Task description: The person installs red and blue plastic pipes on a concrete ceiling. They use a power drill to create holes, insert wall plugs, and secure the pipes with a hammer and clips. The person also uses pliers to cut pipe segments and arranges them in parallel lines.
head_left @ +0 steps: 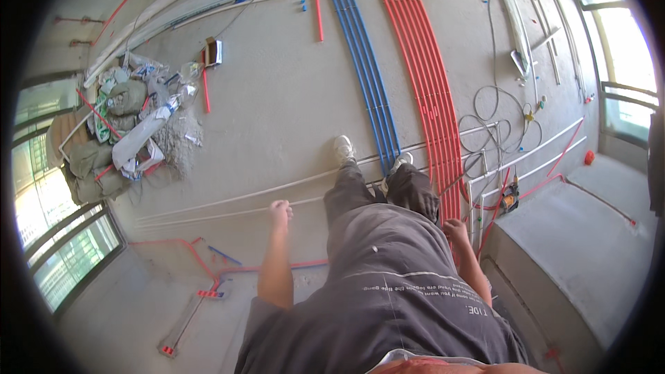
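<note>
My left hand (280,213) hangs out to the left of my body, its fingers curled into a loose fist with nothing seen in them. At my right hip my right hand (456,230) is also curled closed, and no object shows in it. Below it in the picture run red conduits (415,62), laid side by side along the floor. Blue conduits (360,69) lie parallel, just left of them. My feet in white shoes (343,149) stand by the near end of the blue run. Neither hand appears to touch a thing.
Bags and rubble (149,118) lie heaped by the left windows. Thin white pipes (228,211) cross the floor at my feet. A grey cable (485,121) is coiled at right, near a yellow-black power tool (510,195). An open small box (213,52) stands ahead left.
</note>
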